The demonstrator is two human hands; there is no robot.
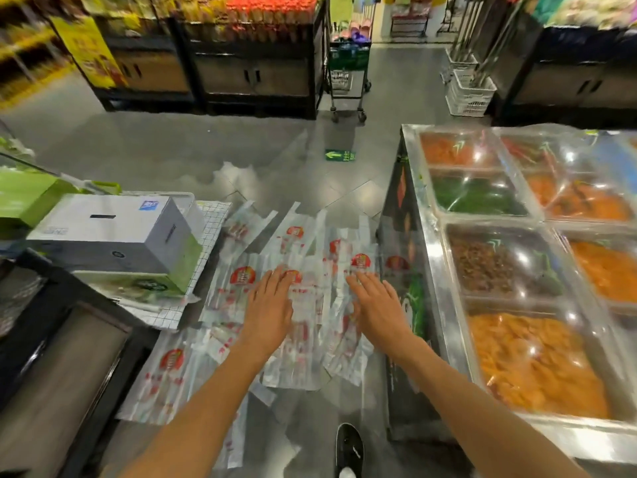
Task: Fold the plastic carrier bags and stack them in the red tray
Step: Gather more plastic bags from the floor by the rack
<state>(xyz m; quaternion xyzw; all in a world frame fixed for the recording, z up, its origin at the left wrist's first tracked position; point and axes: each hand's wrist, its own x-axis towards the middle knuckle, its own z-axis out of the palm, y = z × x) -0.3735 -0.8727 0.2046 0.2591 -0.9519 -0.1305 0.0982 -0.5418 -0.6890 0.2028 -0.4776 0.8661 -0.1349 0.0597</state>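
A: Two hands out, both flat. Left hand point(270, 305) has fingers straight and together, palm down on the carrier bags point(303, 326). Right hand point(379, 310) same, fingers straight and slightly spread, resting on the bags nearer the steel food counter point(410, 201).

B: Where are the bags lying?

A: On the floor point(172, 150), a loose overlapping pile just left of the counter, clear plastic with red round logos. More bags fan out beyond the hands, one lies nearer the camera on the left.

B: Red tray?

A: Cannot tell, none visible.

B: Anything else?

A: Grey-white cardboard box point(113, 232) well left of the counter, sitting on a checked sheet point(206, 236). Green arrow sticker point(339, 155) on the floor beyond the counter's far corner. Black shoe point(349, 446) at bottom edge, just left of the counter. Frame is a bit blurred
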